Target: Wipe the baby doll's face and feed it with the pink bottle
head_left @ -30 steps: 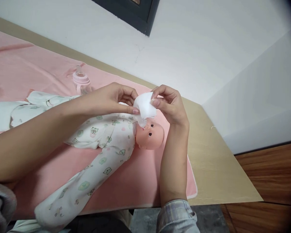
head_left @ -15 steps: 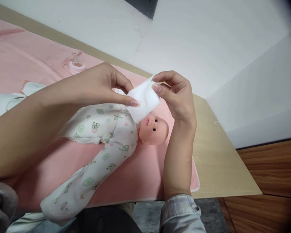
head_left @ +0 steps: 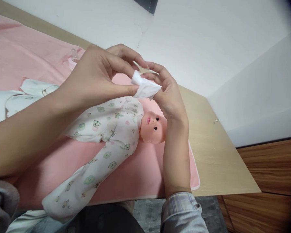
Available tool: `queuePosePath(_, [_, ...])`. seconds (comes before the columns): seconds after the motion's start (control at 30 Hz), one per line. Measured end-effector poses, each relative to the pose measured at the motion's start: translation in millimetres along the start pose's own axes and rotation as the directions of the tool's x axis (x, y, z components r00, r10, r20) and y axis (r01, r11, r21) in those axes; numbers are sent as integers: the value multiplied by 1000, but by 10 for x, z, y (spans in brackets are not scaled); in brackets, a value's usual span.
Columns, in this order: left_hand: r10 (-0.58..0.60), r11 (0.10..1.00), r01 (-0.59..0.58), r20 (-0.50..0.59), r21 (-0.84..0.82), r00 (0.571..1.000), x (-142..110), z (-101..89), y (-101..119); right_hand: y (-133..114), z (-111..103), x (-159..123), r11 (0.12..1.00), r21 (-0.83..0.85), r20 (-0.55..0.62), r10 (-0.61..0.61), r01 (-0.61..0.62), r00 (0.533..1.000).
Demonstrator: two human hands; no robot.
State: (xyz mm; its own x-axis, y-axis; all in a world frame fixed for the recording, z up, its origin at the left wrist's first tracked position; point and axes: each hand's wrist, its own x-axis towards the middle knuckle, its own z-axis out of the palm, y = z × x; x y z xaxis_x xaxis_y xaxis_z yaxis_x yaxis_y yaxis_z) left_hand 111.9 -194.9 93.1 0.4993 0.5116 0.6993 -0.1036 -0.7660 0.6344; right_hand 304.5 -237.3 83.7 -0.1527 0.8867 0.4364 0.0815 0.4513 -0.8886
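A baby doll (head_left: pixel 116 129) in a white printed sleepsuit lies on its back on a pink mat (head_left: pixel 140 174), its bare head (head_left: pixel 153 128) to the right. Above the doll's chest both hands hold a small folded white cloth (head_left: pixel 144 87). My left hand (head_left: pixel 100 76) pinches its left side between thumb and fingers. My right hand (head_left: pixel 166 94) pinches its right side, the forearm running down past the doll's head. The cloth is clear of the doll's face.
A pink baby bottle (head_left: pixel 74 58) stands behind my left hand, mostly hidden. White baby clothes (head_left: pixel 24 94) lie on the mat at the left. The mat covers a light wooden table (head_left: pixel 218 155) against a white wall. Dark wooden floor shows at the right.
The cloth has risen from the doll's mouth to above its chest and been folded smaller between both hands. Both hands moved up with it.
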Motion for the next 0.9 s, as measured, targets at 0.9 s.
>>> queuePosePath(0.9, [-185,970,37,637,239,748,-37,222,-283,1559,-1097,-335,806,473,-453,569,-356,686])
